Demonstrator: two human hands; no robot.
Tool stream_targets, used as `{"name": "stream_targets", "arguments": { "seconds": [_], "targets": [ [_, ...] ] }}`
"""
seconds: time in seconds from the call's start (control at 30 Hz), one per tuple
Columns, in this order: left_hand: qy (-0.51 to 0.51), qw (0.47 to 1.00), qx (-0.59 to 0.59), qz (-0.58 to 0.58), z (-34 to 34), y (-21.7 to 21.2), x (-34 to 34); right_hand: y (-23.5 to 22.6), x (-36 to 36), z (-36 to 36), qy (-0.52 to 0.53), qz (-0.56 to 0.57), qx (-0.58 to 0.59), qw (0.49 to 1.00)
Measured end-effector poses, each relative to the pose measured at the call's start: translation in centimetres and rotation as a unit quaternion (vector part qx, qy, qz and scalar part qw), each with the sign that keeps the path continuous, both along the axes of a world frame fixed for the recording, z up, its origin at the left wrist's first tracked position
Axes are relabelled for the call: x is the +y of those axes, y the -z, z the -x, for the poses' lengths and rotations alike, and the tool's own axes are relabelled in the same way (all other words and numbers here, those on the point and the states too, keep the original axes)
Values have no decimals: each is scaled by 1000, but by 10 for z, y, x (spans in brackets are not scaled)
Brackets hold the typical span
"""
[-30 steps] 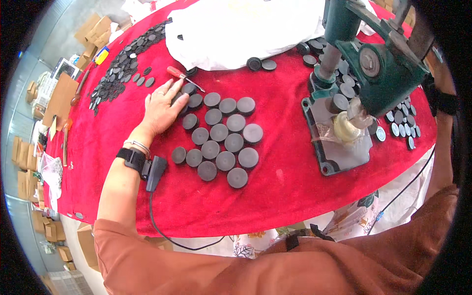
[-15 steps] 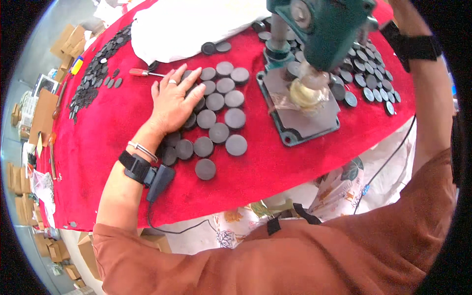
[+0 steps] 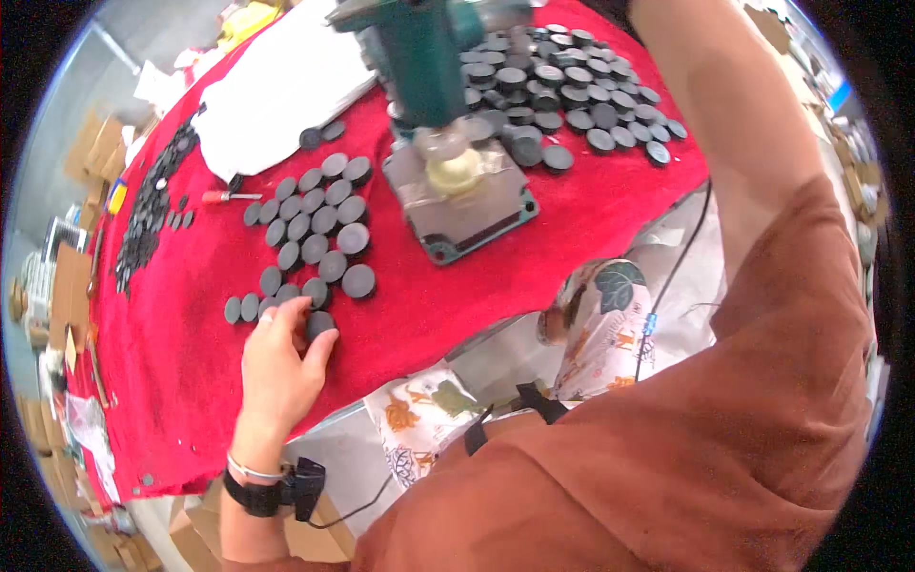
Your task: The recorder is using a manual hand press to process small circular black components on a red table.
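Near the front-left end of a group of dark grey discs (image 3: 325, 220), my left hand (image 3: 283, 360) reaches down with bent fingers. Its thumb and forefinger lie on either side of one dark disc (image 3: 320, 325), closed round it. A green hand press (image 3: 419, 67) stands on the red cloth to the right of these discs. Under its head is a pale yellow, translucent round pad (image 3: 454, 173) above a flat metal base plate (image 3: 486, 212). My right forearm stretches up past the top edge, and the right hand is outside the picture.
Many dark discs (image 3: 603, 116) lie heaped right of the press. Small flat black pieces (image 3: 143, 224) are spread along the far left. A red-handled screwdriver (image 3: 217, 196) rests near a white sheet (image 3: 276, 95). A cable (image 3: 688, 243) hangs at the right edge of the red cloth (image 3: 191, 381).
My left hand has drawn back toward me from the middle of the disc group to its nearest disc, its fingers now curled. The view has shifted, and my right wrist has left the picture.
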State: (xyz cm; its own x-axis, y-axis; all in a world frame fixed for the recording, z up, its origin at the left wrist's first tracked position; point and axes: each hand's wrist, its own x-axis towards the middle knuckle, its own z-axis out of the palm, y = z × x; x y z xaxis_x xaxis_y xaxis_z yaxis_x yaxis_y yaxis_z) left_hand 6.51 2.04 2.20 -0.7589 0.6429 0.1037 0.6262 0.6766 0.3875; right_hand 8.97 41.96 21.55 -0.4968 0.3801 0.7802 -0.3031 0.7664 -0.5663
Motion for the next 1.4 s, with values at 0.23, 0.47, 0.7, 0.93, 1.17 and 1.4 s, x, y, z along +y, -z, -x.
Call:
{"name": "stream_targets", "arguments": {
  "seconds": [0.23, 0.47, 0.7, 0.93, 1.17, 1.4],
  "targets": [
    [-2, 994, 88, 67, -16, 9, 8, -4, -18, -2, -19, -6, 24, 1000],
    [38, 950, -62, -304, -12, 12, 99, -10, -26, -7, -30, -21, 49, 998],
    [58, 958, -14, -281, 14, 24, 171, -7, -38, -22, -27, -50, 74, 996],
    [56, 927, -46, -368, 17, 36, 175, 14, -63, -60, 14, -141, 128, 982],
    [19, 944, 21, -328, 12, 38, 174, 90, -83, -140, 83, -280, 154, 944],
    [1, 949, 47, -312, 3, 38, 127, 166, -91, -138, -39, -178, 264, 947]
  ]
}}
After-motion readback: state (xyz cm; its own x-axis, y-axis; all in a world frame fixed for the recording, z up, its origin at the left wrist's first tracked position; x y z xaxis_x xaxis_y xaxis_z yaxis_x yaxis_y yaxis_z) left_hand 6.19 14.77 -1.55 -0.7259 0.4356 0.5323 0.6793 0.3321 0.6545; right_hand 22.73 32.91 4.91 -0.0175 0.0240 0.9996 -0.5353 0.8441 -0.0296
